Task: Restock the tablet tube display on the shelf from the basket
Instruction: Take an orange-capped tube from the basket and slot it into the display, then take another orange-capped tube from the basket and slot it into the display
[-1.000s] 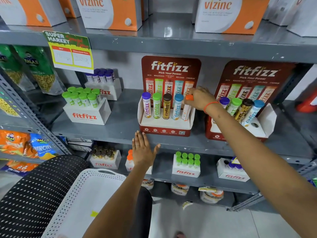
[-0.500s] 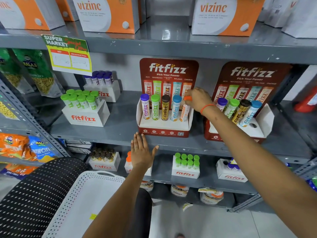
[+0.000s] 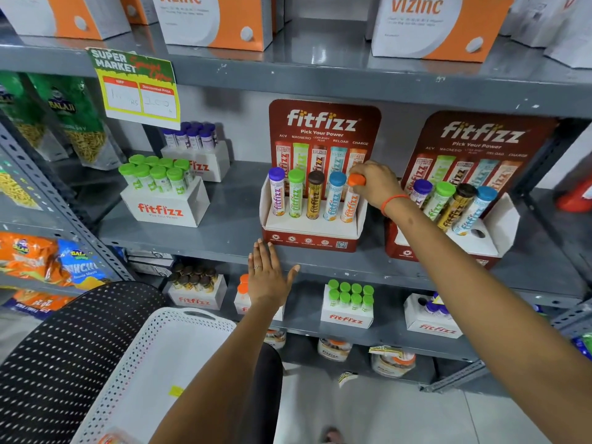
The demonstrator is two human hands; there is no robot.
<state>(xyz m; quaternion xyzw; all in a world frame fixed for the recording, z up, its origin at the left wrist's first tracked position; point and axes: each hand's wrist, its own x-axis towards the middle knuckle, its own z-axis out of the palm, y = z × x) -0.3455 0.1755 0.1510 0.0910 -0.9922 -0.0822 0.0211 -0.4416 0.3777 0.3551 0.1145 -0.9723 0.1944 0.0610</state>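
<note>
A red fitfizz display stand (image 3: 309, 241) sits on the middle shelf with purple, green, brown and blue capped tubes upright in a row. My right hand (image 3: 378, 184) grips the cap of an orange-capped tube (image 3: 350, 203), which stands in the rightmost slot of that row. My left hand (image 3: 267, 277) is flat with fingers apart, just below the shelf's front edge under the stand, holding nothing. A white perforated basket (image 3: 144, 357) is at the lower left; almost nothing shows inside it.
A second fitfizz stand (image 3: 493, 248) on the right holds several tubes and has one bare hole. White fitfizz boxes of green-capped tubes (image 3: 163, 203) and purple-capped tubes (image 3: 198, 161) stand at left. More boxes fill the shelf below. Orange vizinc cartons (image 3: 217, 24) line the top shelf.
The orange-capped tube has sunk lower into its slot and stands straighter under my right hand. My left hand has stayed in place below the shelf edge.
</note>
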